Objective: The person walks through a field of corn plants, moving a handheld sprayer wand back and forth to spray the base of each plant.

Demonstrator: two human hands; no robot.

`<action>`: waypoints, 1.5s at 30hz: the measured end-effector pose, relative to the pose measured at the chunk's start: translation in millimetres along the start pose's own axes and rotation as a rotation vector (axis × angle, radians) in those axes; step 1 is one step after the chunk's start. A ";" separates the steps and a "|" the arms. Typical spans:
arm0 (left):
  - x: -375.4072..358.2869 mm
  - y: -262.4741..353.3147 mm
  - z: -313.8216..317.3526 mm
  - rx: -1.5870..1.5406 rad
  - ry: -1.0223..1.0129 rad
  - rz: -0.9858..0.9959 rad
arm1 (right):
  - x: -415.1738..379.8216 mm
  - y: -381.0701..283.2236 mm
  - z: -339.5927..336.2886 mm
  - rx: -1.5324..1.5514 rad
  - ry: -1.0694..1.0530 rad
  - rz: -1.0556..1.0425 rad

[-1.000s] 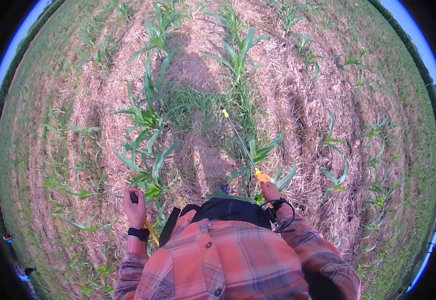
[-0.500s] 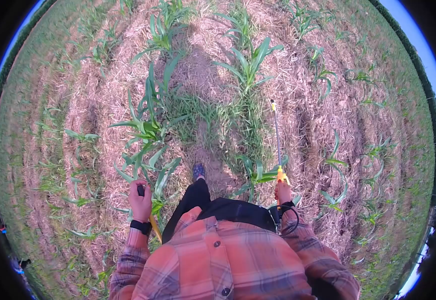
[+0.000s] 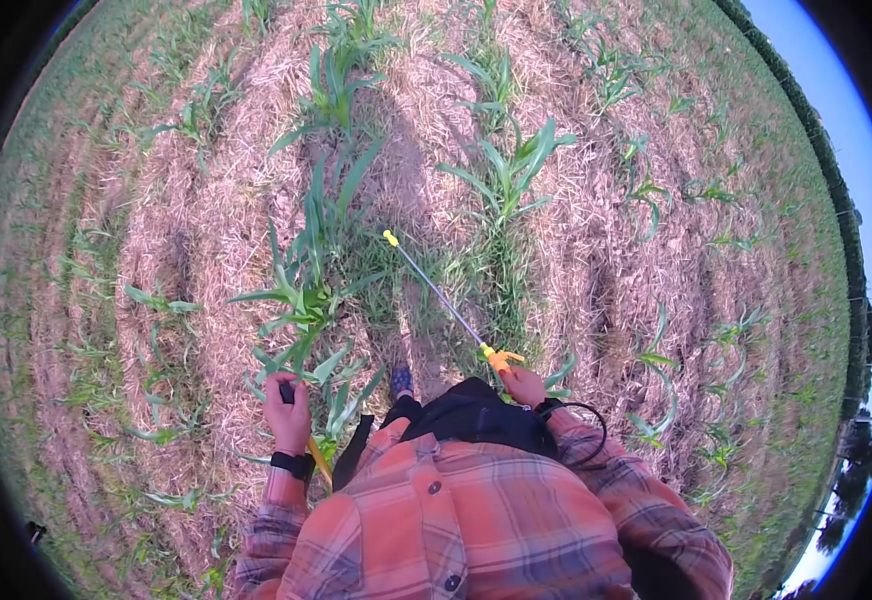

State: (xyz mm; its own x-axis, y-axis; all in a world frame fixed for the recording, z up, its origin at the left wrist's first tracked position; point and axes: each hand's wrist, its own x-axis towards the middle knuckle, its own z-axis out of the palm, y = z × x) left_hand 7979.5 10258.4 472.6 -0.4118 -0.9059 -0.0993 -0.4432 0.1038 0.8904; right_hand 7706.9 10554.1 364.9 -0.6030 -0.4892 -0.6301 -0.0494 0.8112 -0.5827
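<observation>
My right hand [image 3: 524,386] is closed around the yellow-orange handle of a spray wand [image 3: 439,293]. The wand's thin metal tube slants up and left, its yellow nozzle [image 3: 391,238] over the grass between two rows of corn plants. A black hose [image 3: 596,415] curves beside my right wrist. On the left, my left hand [image 3: 288,412] grips the black end of a pump lever [image 3: 287,391], and a yellow bar [image 3: 320,462] shows below that wrist. Leaves of a corn plant [image 3: 306,305] are just beyond my left hand. No spray can be made out.
Dry straw [image 3: 246,200] covers the soil. Another corn plant [image 3: 509,180] stands ahead to the right, with green grass [image 3: 501,270] below it. My shoe [image 3: 402,381] is on the strip between the rows. Trees [image 3: 826,170] line the field's right edge.
The wand has swung left, from pointing straight ahead over the right side to slanting across the strip between the rows. My right hand has moved inward; my left stays on the lever.
</observation>
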 end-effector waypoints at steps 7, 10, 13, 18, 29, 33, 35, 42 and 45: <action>36.9 0.0 10.3 -0.062 0.048 -0.064 | 39.5 -52.4 -15.5 -0.056 -0.235 -0.127; 60.0 12.2 18.7 -0.017 0.081 -0.051 | 73.3 -53.1 -18.9 -0.017 -0.291 -0.163; 89.4 42.0 38.1 -0.008 0.122 -0.041 | 123.2 -45.5 -28.7 -0.027 -0.270 -0.237; 139.6 108.1 80.5 -0.009 0.104 -0.015 | 167.8 -62.8 -77.7 -0.037 -0.075 -0.219; 202.1 142.1 141.0 0.100 0.094 0.076 | 248.4 -29.6 -175.6 0.565 0.191 0.160; 222.5 141.0 148.0 0.155 0.099 0.103 | 257.8 -32.5 -214.8 0.792 0.244 0.219; 231.6 144.6 154.3 0.089 0.041 0.035 | 259.8 -35.1 -227.4 0.872 0.305 0.246; 298.1 146.8 190.3 0.069 0.002 0.008 | 293.4 -53.7 -246.1 0.914 0.405 0.305; 332.1 158.4 202.3 0.130 0.006 0.091 | 316.1 -72.0 -246.7 0.762 0.365 0.379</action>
State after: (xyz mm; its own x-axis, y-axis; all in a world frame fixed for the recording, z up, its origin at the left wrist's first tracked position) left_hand 7611.4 10057.1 490.8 -0.4503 -0.8927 -0.0181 -0.5042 0.2375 0.8303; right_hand 7323.4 10420.0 334.3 -0.6920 0.0018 -0.7219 0.6610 0.4036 -0.6326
